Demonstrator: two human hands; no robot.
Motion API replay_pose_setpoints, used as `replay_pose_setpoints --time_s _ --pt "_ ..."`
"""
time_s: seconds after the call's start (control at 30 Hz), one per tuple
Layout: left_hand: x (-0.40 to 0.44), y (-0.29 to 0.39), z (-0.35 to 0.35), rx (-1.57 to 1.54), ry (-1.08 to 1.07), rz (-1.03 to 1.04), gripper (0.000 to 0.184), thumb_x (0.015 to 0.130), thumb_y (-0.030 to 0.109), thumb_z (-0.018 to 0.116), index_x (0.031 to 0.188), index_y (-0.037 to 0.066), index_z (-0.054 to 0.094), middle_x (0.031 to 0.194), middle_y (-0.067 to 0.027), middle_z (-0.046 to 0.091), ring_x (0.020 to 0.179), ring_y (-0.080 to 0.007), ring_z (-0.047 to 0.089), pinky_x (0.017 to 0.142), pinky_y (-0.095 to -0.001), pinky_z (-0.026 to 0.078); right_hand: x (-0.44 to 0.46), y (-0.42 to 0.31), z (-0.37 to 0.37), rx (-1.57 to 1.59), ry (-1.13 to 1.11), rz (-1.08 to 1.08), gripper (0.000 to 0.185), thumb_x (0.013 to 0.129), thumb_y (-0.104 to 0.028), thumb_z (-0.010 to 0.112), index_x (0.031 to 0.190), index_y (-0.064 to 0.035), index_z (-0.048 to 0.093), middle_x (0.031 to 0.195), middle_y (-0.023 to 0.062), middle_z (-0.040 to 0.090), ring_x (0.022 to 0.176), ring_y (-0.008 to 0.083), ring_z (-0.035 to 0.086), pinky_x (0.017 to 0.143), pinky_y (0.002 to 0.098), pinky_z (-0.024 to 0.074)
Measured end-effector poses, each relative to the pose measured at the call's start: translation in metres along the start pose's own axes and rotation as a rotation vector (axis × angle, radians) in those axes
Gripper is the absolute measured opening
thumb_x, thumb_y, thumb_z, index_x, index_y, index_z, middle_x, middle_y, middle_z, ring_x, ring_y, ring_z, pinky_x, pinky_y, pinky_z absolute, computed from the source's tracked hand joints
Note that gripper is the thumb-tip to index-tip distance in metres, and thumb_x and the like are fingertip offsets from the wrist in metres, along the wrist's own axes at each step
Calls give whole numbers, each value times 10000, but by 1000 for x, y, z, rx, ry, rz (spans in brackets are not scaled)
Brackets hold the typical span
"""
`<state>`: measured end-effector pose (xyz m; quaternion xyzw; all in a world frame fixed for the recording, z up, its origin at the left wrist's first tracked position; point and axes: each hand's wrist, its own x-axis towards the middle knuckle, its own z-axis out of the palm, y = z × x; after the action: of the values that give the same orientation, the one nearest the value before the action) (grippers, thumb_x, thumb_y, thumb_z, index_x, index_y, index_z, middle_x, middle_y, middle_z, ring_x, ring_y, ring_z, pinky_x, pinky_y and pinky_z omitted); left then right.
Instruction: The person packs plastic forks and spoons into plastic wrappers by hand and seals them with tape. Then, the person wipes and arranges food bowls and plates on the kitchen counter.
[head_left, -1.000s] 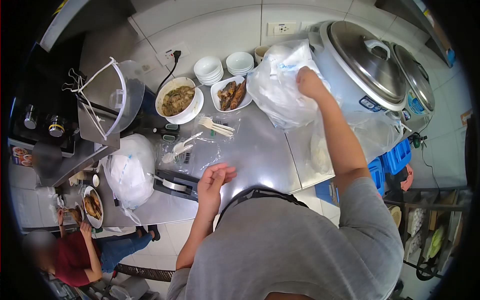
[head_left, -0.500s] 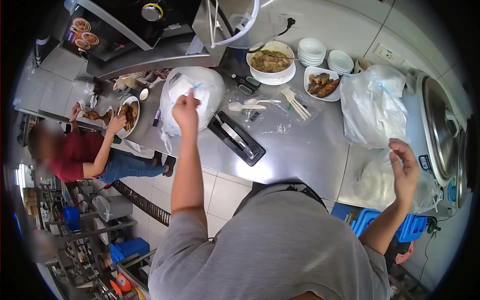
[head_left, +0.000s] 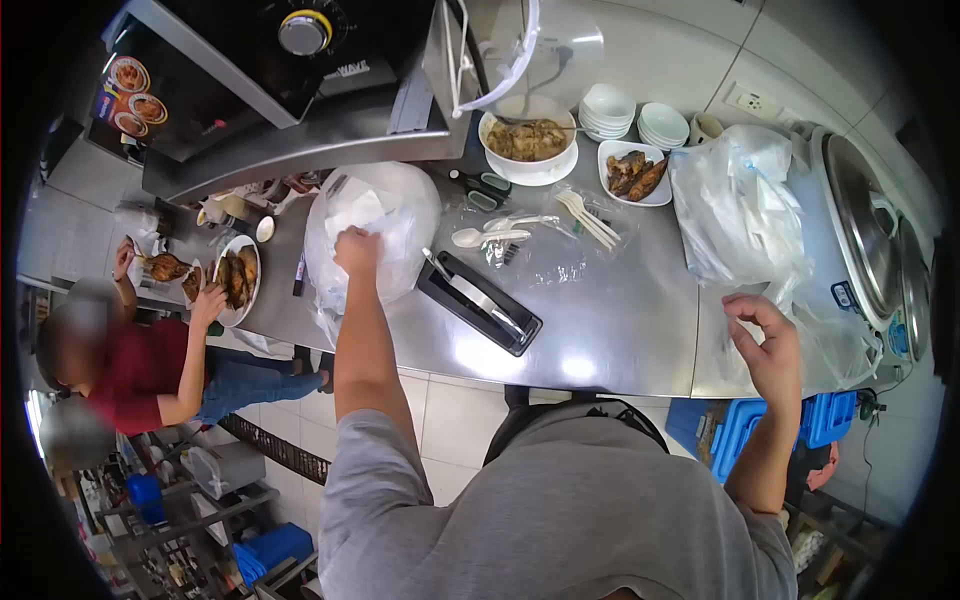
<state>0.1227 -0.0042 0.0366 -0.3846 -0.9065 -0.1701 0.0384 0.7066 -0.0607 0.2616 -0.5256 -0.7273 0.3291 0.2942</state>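
My left hand (head_left: 357, 252) is down on the white plastic bag (head_left: 398, 215) at the left of the steel counter (head_left: 610, 330), fingers closed on its top. My right hand (head_left: 765, 340) hovers over the counter's right part with fingers curled apart, holding nothing, below a second white plastic bag (head_left: 735, 215). Between the hands lies a black tape dispenser (head_left: 480, 302). Behind it are plastic spoons (head_left: 490, 236) and wrapped forks (head_left: 588, 220).
A bowl of food (head_left: 527, 140), a dish of fried fish (head_left: 634, 174) and stacked white bowls (head_left: 607, 108) stand at the back. Rice cookers (head_left: 870, 225) are at right, a microwave (head_left: 300, 60) at upper left. A co-worker (head_left: 140, 355) handles food at far left.
The view has turned left. My left hand has moved over to the left bag and come down on it. My right hand has left the right bag and stays in front of it.
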Motion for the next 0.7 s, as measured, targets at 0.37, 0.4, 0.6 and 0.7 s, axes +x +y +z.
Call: replay_pose_setpoints --time_s 0.37,0.4,0.6,0.7 --pt "-165 109 -189 -988 -1027 464 145 851 133 666 906 0 658 844 37 620 764 -36 512 662 -222 427 21 -19 65 394 -320 -155 594 761 -161 718 1292 -60 474 1336 101 482 1260 225 426 1023 359 346" --pt "-182 131 -197 -1069 -1162 438 152 847 130 673 933 6 654 862 34 622 783 -38 516 678 -219 428 29 -18 68 445 -365 -174 638 768 -197 721 1326 -59 443 1365 102 455 1288 222 397 1035 354 332" --pt "-198 191 -154 -757 -1341 607 389 812 213 715 1123 20 586 974 -62 646 855 -112 569 768 -280 454 50 42 74 645 -817 248 364 826 -187 683 1137 -15 605 991 65 655 916 161 612 844 271 464" --pt "-222 217 -131 -539 -577 793 517 752 283 757 1158 27 564 967 -109 635 846 -218 593 775 -350 462 38 79 77 744 -535 356 246 809 -173 701 989 -13 651 813 25 651 733 118 604 712 244 471"
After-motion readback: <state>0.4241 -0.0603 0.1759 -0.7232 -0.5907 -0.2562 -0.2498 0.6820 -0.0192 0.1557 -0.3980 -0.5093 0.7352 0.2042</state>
